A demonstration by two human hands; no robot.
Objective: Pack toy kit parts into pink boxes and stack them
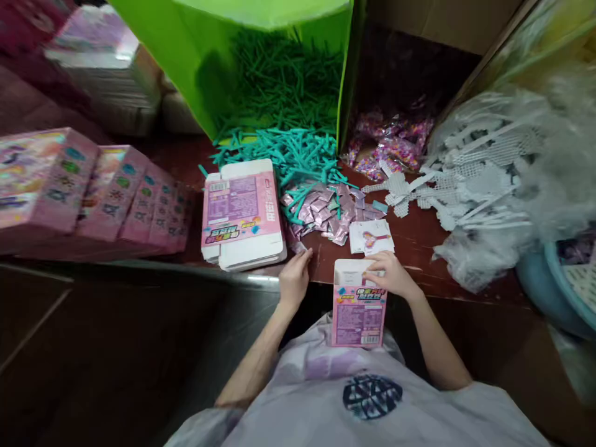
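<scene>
A pink printed carton stands upright against my lap, its white top flap raised. My right hand is closed on its upper right edge, with the fingers at the opening. My left hand pinches at a small pinkish sachet by the table's front edge; the fingertips partly hide it. Just beyond lies a heap of shiny pink sachets. A stack of white printed cards lies behind the carton. Left of the sachets is a pile of flattened pink cartons.
Teal plastic sticks spill from a bright green bin. Bags of colourful beads sit right of it. White plastic pieces in clear plastic bags lie farther right, above a blue tub. Filled-out pink boxes line the left side.
</scene>
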